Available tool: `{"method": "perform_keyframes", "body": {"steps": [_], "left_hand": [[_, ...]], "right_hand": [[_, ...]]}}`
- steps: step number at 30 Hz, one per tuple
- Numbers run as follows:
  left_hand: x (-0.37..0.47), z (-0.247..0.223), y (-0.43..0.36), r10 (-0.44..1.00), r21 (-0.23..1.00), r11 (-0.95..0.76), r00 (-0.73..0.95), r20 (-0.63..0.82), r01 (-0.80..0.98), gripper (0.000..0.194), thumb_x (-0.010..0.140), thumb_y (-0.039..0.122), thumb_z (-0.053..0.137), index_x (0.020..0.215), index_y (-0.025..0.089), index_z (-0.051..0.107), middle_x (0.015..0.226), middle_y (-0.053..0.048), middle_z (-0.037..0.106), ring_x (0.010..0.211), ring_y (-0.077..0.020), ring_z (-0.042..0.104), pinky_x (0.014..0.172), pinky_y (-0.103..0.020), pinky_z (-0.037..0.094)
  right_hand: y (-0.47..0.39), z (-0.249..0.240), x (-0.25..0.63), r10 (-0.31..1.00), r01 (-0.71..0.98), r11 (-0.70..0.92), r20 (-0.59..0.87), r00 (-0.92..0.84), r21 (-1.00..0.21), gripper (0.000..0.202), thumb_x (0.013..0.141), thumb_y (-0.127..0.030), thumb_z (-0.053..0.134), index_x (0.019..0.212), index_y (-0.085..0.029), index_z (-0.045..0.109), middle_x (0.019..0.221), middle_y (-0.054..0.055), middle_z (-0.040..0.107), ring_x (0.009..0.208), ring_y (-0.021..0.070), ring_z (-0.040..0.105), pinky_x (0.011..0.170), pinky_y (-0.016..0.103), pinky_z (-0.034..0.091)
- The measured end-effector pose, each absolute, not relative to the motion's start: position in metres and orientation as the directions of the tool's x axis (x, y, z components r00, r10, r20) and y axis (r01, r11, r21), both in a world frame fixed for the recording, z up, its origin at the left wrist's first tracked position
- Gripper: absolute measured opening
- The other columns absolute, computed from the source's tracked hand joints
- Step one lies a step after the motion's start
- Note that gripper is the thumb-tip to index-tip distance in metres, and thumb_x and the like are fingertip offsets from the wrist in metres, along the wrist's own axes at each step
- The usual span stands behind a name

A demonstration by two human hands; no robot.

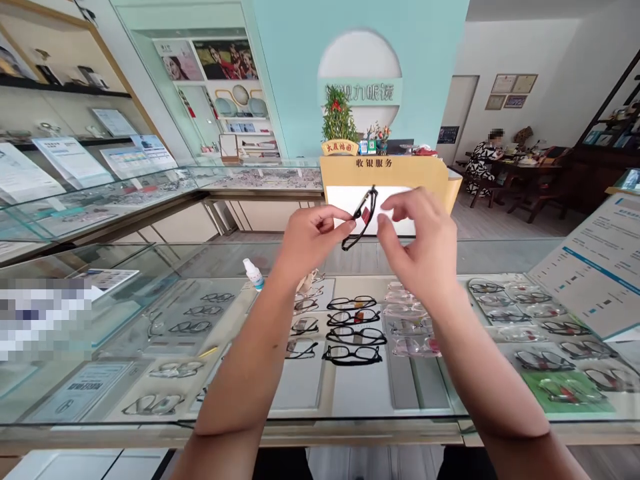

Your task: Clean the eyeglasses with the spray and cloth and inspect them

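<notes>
Eyeglasses, black-framed, long axis steep, are pinched by the left hand, just left of the right hand, fingers parted.

Black-framed eyeglasses, pinched in my left hand, slanted steeply, one end high, a reddish patch showing at a lens, raised above the glass counter.

I face a mint-green wall bearing a pale round panel, with a yellow-and-white cash desk standing before it. On my left, glass display counters meet at a corner in front of timber-edged shelves. On my right, a white wall holds four framed sheets, and a dark table stands on grey plank flooring
</notes>
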State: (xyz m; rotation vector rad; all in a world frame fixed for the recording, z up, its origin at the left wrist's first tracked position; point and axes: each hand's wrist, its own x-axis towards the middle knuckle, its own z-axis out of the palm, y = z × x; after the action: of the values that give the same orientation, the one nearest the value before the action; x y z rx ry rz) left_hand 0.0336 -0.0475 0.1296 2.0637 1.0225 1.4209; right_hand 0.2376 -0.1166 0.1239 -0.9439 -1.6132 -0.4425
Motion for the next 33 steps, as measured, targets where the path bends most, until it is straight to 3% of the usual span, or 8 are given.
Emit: {"method": "perform_keyframes", "body": {"steps": [3, 7, 12, 16, 20, 25, 33], "left_hand": [[0.031, 0.126, -0.037, 0.823, 0.575, -0.567, 0.371, 0.430, 0.590, 0.011, 0.089, 0.034, 0.083, 0.089, 0.024, 0.088, 0.058, 0.006, 0.038, 0.058, -0.0137, 0.035, 0.062, -0.033, 0.025], [0.046, 0.109, -0.017, 0.883, 0.344, -0.468, 0.408, 0.233, 0.814, 0.007, 0.087, 0.029, 0.085, 0.090, 0.025, 0.090, 0.076, -0.001, 0.070, 0.069, -0.0184, 0.056, 0.065, -0.035, 0.035], [0.072, 0.077, 0.003, 0.916, 0.139, -0.391, 0.399, -0.038, 0.910, 0.013, 0.083, 0.017, 0.083, 0.089, 0.025, 0.091, 0.091, -0.005, 0.085, 0.080, -0.0240, 0.069, 0.074, -0.036, 0.044], [0.082, 0.057, 0.013, 0.907, 0.056, -0.366, 0.369, -0.201, 0.929, 0.013, 0.077, 0.012, 0.087, 0.086, 0.021, 0.089, 0.098, -0.009, 0.087, 0.086, -0.0272, 0.074, 0.082, -0.036, 0.050], [0.086, 0.045, 0.020, 0.898, 0.041, -0.364, 0.362, -0.250, 0.930, 0.013, 0.074, 0.010, 0.090, 0.083, 0.019, 0.086, 0.098, -0.011, 0.085, 0.087, -0.0287, 0.074, 0.086, -0.038, 0.053], [0.087, 0.035, 0.024, 0.889, 0.059, -0.367, 0.369, -0.270, 0.928, 0.014, 0.073, 0.015, 0.093, 0.082, 0.018, 0.083, 0.097, -0.013, 0.083, 0.090, -0.0313, 0.076, 0.091, -0.041, 0.055], [0.093, 0.025, 0.021, 0.904, 0.141, -0.375, 0.395, -0.165, 0.916, 0.026, 0.079, 0.037, 0.093, 0.094, 0.018, 0.083, 0.094, -0.016, 0.080, 0.096, -0.0341, 0.074, 0.091, -0.044, 0.053]], "right_hand": [[-0.119, 0.127, 0.246, 0.372, 0.762, 0.592, 0.928, 0.032, -0.264, 0.024, 0.107, -0.020, 0.059, 0.123, -0.028, 0.074, 0.095, 0.006, 0.074, 0.094, 0.0277, 0.071, 0.090, 0.047, 0.060], [-0.124, 0.133, 0.250, 0.441, 0.739, 0.601, 0.897, 0.009, -0.303, 0.018, 0.111, -0.023, 0.063, 0.121, -0.030, 0.076, 0.100, 0.006, 0.078, 0.096, 0.0268, 0.076, 0.094, 0.046, 0.064], [-0.129, 0.138, 0.252, 0.493, 0.726, 0.614, 0.869, -0.045, -0.310, 0.012, 0.112, -0.034, 0.068, 0.108, -0.032, 0.079, 0.105, 0.007, 0.084, 0.099, 0.0276, 0.080, 0.096, 0.044, 0.068], [-0.131, 0.140, 0.252, 0.512, 0.690, 0.637, 0.858, -0.044, -0.345, 0.012, 0.110, -0.030, 0.070, 0.103, -0.032, 0.079, 0.105, 0.005, 0.085, 0.103, 0.0282, 0.081, 0.102, 0.046, 0.068], [-0.134, 0.142, 0.251, 0.499, 0.692, 0.645, 0.864, -0.059, -0.325, 0.017, 0.104, -0.016, 0.071, 0.100, -0.031, 0.078, 0.105, 0.003, 0.087, 0.100, 0.0267, 0.083, 0.100, 0.045, 0.066], [-0.135, 0.143, 0.249, 0.482, 0.677, 0.671, 0.872, -0.089, -0.302, 0.019, 0.102, -0.013, 0.071, 0.099, -0.030, 0.078, 0.099, 0.002, 0.087, 0.095, 0.0244, 0.083, 0.095, 0.042, 0.065], [-0.139, 0.142, 0.248, 0.509, 0.661, 0.685, 0.850, -0.134, -0.306, 0.028, 0.099, -0.007, 0.065, 0.104, -0.031, 0.079, 0.096, 0.001, 0.077, 0.089, 0.0214, 0.074, 0.090, 0.040, 0.064]]}}
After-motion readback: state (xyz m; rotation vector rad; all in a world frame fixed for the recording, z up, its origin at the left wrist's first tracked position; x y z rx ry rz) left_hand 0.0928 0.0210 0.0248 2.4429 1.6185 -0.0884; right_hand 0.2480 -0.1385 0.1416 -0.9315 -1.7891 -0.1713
